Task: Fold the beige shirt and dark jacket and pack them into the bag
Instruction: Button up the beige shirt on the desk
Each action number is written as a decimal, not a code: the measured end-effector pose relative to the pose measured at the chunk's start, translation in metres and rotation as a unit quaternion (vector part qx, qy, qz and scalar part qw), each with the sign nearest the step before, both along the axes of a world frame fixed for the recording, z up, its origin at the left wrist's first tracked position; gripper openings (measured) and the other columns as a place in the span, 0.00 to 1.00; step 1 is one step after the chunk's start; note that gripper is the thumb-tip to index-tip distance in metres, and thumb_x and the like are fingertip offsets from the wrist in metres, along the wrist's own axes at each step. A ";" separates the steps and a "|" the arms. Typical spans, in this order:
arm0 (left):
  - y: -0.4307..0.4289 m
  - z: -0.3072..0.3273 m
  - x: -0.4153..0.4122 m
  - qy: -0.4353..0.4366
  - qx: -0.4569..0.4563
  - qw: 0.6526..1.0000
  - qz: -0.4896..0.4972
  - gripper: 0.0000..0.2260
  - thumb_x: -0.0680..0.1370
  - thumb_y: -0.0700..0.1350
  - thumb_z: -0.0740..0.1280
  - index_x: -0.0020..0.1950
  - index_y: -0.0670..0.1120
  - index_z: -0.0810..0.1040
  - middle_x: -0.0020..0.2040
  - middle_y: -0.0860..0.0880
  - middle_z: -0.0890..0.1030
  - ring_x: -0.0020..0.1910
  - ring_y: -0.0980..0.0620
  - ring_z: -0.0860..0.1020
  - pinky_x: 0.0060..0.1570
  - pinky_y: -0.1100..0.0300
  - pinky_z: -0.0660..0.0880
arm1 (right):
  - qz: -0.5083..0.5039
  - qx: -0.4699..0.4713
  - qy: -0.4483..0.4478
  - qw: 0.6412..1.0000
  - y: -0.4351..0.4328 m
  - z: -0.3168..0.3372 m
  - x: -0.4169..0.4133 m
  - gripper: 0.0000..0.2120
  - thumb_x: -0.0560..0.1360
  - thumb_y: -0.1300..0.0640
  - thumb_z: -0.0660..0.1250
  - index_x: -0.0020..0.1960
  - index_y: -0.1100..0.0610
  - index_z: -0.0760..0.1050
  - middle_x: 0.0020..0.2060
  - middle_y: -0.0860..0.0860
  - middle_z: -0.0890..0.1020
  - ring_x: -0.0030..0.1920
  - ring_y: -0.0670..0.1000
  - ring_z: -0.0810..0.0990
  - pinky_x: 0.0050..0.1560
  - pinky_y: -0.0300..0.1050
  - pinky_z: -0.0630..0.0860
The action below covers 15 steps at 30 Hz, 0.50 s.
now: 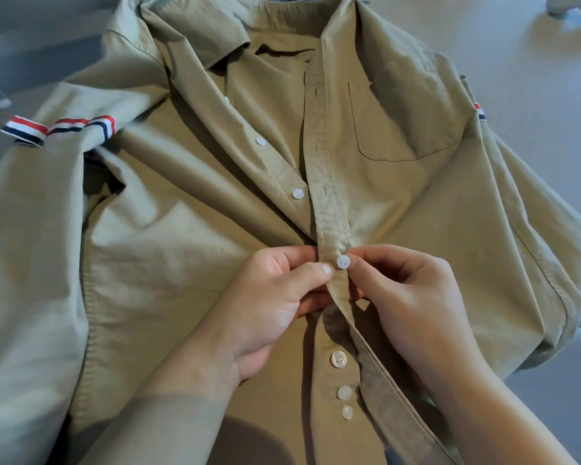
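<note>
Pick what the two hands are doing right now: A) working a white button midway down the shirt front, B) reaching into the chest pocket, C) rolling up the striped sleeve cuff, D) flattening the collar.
A: the left hand and right hand pinch the front strip of the beige shirt around a white button.

Crumpled beige shirt spreads across most of frame; grey surface exposed upper right, narrower strip upper left.
</note>
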<state>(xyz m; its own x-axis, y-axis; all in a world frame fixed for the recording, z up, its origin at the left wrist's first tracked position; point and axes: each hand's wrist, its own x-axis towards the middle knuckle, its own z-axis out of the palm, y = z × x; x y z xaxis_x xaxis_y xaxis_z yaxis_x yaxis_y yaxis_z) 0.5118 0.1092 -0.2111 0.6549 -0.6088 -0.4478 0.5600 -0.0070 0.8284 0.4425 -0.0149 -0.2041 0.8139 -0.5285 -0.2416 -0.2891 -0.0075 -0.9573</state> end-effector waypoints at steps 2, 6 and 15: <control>-0.002 0.000 -0.001 0.005 0.000 1.000 0.006 0.10 0.78 0.35 0.62 0.51 0.40 0.83 0.46 0.41 0.85 0.44 0.50 0.84 0.44 0.64 0.80 | -0.006 -0.008 0.010 1.000 -0.001 -0.002 0.002 0.07 0.72 0.57 0.72 0.35 0.52 0.84 0.26 0.45 0.83 0.28 0.40 0.79 0.30 0.30 0.72; -0.002 0.004 0.001 0.006 0.039 0.999 0.002 0.07 0.77 0.37 0.65 0.52 0.41 0.82 0.45 0.43 0.86 0.44 0.51 0.85 0.44 0.63 0.80 | -0.026 0.013 0.010 1.000 -0.001 -0.005 0.003 0.07 0.71 0.58 0.72 0.35 0.52 0.84 0.27 0.47 0.83 0.28 0.42 0.81 0.29 0.32 0.73; 0.015 0.043 0.030 -0.061 0.214 0.969 0.104 0.05 0.77 0.45 0.68 0.52 0.51 0.78 0.42 0.50 0.83 0.38 0.56 0.81 0.37 0.61 0.79 | 0.000 0.022 0.175 0.984 -0.003 0.019 0.011 0.07 0.73 0.58 0.71 0.37 0.56 0.84 0.25 0.51 0.81 0.28 0.46 0.78 0.33 0.41 0.77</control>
